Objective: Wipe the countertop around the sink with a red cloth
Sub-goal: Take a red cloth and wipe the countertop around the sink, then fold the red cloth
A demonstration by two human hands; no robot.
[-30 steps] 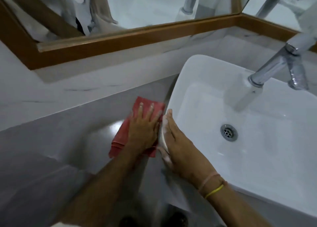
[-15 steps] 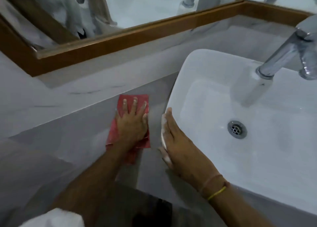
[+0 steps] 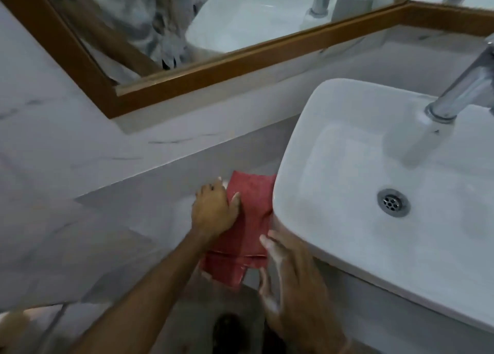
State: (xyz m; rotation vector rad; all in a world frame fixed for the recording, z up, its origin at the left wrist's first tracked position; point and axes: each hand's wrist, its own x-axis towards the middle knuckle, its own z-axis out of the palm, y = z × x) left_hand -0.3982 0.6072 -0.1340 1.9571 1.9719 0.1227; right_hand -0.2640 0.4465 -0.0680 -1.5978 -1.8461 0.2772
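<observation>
A folded red cloth [image 3: 251,209] lies on the grey marbled countertop [image 3: 139,220], pushed up against the left wall of the white vessel sink [image 3: 294,145]. My left hand [image 3: 213,209] presses on the cloth's left part, fingers curled over its edge. Near the counter's front edge, my right hand [image 3: 288,276] hovers with fingers spread, just below the sink's front-left corner and beside the cloth's lower end; it holds nothing.
A chrome tap [image 3: 465,91] reaches over the sink from the right, above the drain [image 3: 393,202]. A wood-framed mirror [image 3: 213,67] runs along the back wall above a marble ledge [image 3: 80,145]. Bare counter stretches to the left of the cloth.
My left hand slid the cloth right, up against the sink wall. My right hand came off the sink's rim and dropped back toward the counter's front edge.
</observation>
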